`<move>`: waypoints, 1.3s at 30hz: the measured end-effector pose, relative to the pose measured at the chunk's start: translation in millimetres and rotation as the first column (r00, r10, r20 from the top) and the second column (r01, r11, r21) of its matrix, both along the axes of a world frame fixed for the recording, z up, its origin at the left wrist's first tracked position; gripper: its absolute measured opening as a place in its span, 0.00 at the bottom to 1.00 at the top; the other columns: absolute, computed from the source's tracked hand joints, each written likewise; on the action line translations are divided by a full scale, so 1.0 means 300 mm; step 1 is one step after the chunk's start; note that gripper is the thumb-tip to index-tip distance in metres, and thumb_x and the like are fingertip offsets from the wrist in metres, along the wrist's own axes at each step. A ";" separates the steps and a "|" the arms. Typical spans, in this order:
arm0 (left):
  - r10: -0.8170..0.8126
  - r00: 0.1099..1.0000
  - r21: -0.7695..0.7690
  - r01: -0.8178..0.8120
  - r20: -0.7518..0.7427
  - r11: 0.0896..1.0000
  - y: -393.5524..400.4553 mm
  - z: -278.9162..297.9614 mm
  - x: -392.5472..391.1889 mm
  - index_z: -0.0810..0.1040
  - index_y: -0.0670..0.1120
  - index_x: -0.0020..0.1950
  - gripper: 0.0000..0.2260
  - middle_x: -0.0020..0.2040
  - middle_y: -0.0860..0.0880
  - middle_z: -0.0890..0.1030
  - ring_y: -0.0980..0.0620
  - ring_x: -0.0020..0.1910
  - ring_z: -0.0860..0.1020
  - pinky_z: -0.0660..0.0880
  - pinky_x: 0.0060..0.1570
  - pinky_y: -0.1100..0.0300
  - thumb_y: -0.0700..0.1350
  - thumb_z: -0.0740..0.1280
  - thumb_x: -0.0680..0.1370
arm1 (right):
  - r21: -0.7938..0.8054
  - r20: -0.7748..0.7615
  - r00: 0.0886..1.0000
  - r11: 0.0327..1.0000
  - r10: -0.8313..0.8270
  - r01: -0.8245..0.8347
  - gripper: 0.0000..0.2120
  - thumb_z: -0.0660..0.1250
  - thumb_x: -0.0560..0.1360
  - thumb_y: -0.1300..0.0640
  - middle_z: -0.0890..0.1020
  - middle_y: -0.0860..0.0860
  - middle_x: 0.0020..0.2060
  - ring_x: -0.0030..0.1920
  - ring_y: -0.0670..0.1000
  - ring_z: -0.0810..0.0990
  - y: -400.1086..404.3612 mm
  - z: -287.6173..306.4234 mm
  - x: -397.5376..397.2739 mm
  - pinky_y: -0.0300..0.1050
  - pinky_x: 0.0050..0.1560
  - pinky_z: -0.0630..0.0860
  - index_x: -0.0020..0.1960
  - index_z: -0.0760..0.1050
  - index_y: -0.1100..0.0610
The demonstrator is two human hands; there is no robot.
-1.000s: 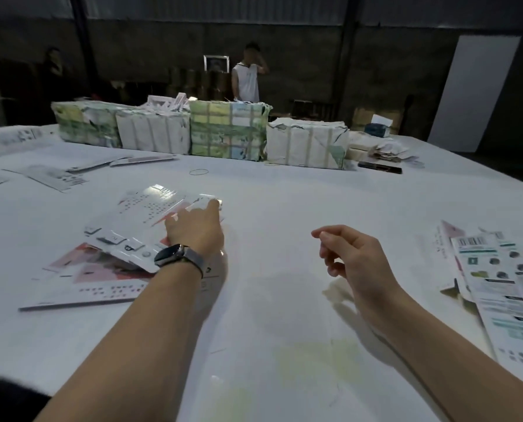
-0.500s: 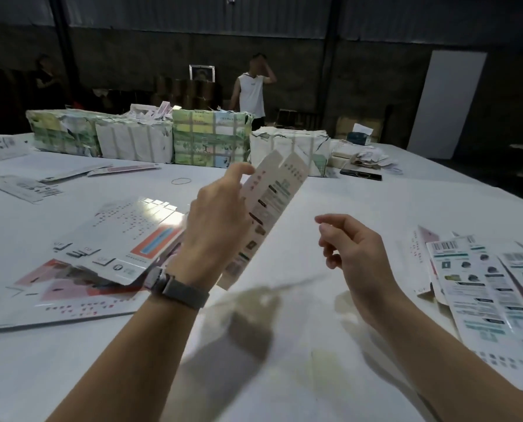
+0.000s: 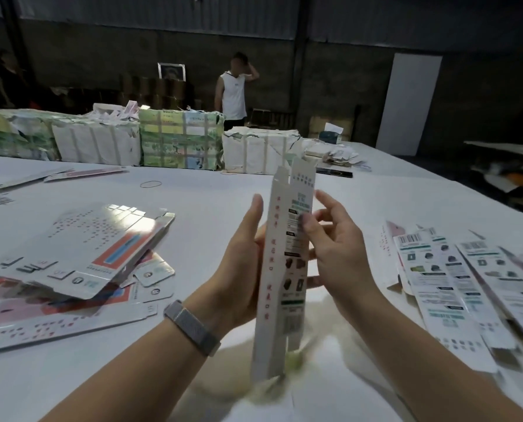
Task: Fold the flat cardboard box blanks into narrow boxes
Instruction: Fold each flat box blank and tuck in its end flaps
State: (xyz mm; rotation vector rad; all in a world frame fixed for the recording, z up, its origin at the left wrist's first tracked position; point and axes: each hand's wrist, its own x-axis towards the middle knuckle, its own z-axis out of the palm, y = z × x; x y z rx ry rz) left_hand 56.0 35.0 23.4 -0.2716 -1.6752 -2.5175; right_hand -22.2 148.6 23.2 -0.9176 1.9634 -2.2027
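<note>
Standing nearly upright between both hands, the box blank (image 3: 287,269) is a long narrow strip of white card, partly opened into a sleeve, with red characters down its left face and green and black print on its right face. Its lower end hangs just above the table (image 3: 376,193), and its notched top flaps point away from the camera.

The left hand (image 3: 239,266) takes the blank from the left: the palm faces right, the thumb runs straight up beside the left edge, and the fingers pass behind the card, so this grip clasps the blank between thumb side and fingers. A grey watch band (image 3: 191,327) circles that wrist. The right hand (image 3: 336,251) comes in from the right, its thumb pressed flat on the printed face and its fingers curled round the right edge, pinching the card.

To the left on the table lies a loose heap of flat blanks (image 3: 83,254), the top ones tilted and overlapping. To the right, a fan of long printed blanks (image 3: 446,281) lies flat, barcodes toward the far end. Along the far edge stand wrapped bundles (image 3: 178,141) side by side, touching one another. A rubber band (image 3: 150,184) lies alone before them. Beyond the table stands a person in a white sleeveless top (image 3: 234,92).
</note>
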 end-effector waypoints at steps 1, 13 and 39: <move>-0.032 0.999 0.016 0.031 0.020 0.999 0.005 -0.003 -0.003 0.86 0.60 0.56 0.28 0.55 0.49 0.86 0.47 0.54 0.85 0.83 0.46 0.52 0.69 0.51 0.75 | 0.004 -0.023 0.999 0.999 -0.044 0.044 0.15 0.65 0.80 0.50 0.75 0.49 0.52 0.53 0.50 0.80 0.000 -0.001 0.001 0.48 0.30 0.81 0.65 0.71 0.36; 0.325 0.934 -0.254 -0.353 -0.146 0.901 -0.012 -0.034 -0.035 0.74 0.62 0.66 0.20 0.48 0.51 0.85 0.47 0.47 0.86 0.82 0.40 0.58 0.45 0.72 0.78 | -0.201 -0.013 0.983 0.963 -0.185 0.178 0.11 0.60 0.83 0.56 0.82 0.45 0.49 0.50 0.44 0.82 0.046 0.045 -0.032 0.41 0.48 0.79 0.59 0.77 0.44; -0.053 0.974 -0.324 0.124 0.221 0.938 0.026 -0.010 0.004 0.77 0.44 0.66 0.33 0.57 0.41 0.83 0.45 0.45 0.81 0.80 0.48 0.52 0.68 0.49 0.81 | 0.074 -0.165 0.975 0.984 -0.148 0.161 0.05 0.72 0.76 0.52 0.83 0.46 0.36 0.37 0.42 0.81 0.071 0.051 -0.071 0.33 0.34 0.75 0.43 0.77 0.45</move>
